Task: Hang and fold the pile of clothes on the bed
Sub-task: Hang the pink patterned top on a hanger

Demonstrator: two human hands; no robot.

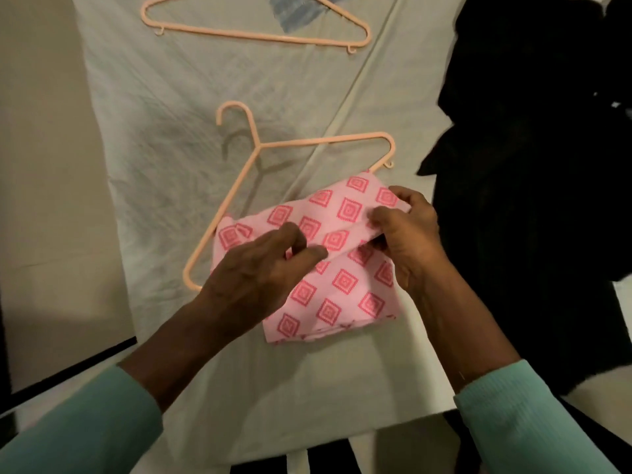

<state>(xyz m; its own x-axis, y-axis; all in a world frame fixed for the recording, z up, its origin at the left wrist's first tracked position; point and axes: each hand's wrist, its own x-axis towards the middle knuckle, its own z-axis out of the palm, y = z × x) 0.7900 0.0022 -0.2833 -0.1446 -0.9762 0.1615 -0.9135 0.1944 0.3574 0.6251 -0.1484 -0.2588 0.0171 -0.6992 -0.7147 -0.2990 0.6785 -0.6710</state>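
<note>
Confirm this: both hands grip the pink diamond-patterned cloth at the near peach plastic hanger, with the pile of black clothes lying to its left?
No. The pile of black clothes lies to its right, as the head view shows. The rest holds: the left hand and right hand grip the pink diamond-patterned cloth at the near peach plastic hanger.

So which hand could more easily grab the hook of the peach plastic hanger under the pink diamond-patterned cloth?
Probably the left hand: the hook of the peach plastic hanger lies on its side of the pink diamond-patterned cloth, while the right hand is farther off and pinching a fold of it.
</note>
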